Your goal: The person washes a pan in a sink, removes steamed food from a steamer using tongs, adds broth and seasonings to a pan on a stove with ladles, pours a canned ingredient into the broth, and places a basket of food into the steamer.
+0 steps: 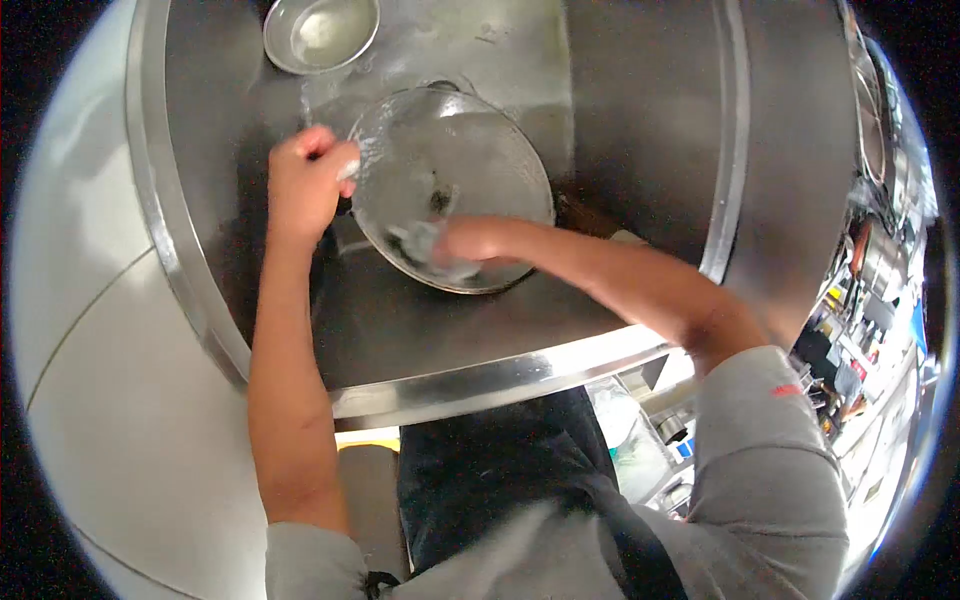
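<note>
A large round pan-like vessel (pixel 470 150) with a thin metal rim lies tilted in the steel sink; whether it is a pan or a lid I cannot tell. My left hand (pixel 312 180) is closed at its left rim, with white foam or a pale scrap by the fingers. Over the lower inside of the vessel, my right hand (pixel 470 242) is blurred by motion. It looks closed, and a whitish smear shows beside its fingers, too blurred to name. A dark spot sits near the vessel's middle.
A small metal bowl (pixel 350 40) holding cloudy liquid and something pale stands at the sink's upper left. The steel sink edge (pixel 480 385) runs along the front. White tiles or panels (pixel 130 400) lie to the left. Shelves with cookware (pixel 880 270) fill the right side.
</note>
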The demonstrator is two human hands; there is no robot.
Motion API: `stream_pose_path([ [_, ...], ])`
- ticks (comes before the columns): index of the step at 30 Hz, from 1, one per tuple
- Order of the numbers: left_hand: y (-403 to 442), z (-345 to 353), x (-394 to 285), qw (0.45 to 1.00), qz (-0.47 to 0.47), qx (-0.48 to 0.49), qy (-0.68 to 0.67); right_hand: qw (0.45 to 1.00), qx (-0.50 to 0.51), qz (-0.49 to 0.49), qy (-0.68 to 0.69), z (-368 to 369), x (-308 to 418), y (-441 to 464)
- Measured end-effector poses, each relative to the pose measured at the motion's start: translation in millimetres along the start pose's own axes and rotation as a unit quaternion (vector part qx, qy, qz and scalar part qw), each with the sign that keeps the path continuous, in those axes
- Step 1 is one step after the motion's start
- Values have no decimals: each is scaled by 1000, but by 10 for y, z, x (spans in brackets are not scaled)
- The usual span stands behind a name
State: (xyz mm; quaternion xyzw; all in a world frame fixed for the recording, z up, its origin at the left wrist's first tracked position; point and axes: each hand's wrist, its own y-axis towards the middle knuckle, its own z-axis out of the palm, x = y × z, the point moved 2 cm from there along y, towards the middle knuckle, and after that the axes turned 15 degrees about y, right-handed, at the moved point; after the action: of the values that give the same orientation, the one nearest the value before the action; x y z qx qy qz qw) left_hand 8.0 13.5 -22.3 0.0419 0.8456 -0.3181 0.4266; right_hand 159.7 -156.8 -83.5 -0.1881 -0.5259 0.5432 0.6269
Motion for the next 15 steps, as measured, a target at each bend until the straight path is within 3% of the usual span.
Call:
stream_pose_path([
  [2,-58,-1,60,997,-11,-55,-46,978,45,-77,186,157,220,50],
  [3,-82,-10,55,992,-42,-84,-89,983,66,-118,128,228,435,-79],
  [4,-101,-32,34,982,-71,-113,-136,982,-25,-183,-30,324,628,-531],
  [6,-120,-116,-5,961,-127,-140,-203,951,-95,-211,-207,372,393,-686],
  [8,-162,-181,-162,948,-169,-137,-231,955,-72,-135,-255,293,648,-1092],
  [9,-201,-215,-235,947,-156,-79,-271,954,-59,-93,-278,244,724,-1215],
  [11,-238,-311,-364,929,-32,35,-368,960,-90,-111,-240,-88,877,-1455],
  [12,-259,-360,-418,907,28,96,-409,965,-60,-113,-228,-299,1127,-1680],
  [13,-323,-414,-526,923,68,180,-332,947,-80,-116,-290,-534,1185,-1717],
  [14,-272,-397,-477,943,101,218,-231,951,-91,-130,-264,-607,1431,-1983],
  [15,-262,-395,-620,926,127,273,-227,942,-56,-133,-304,-746,1566,-2040],
])
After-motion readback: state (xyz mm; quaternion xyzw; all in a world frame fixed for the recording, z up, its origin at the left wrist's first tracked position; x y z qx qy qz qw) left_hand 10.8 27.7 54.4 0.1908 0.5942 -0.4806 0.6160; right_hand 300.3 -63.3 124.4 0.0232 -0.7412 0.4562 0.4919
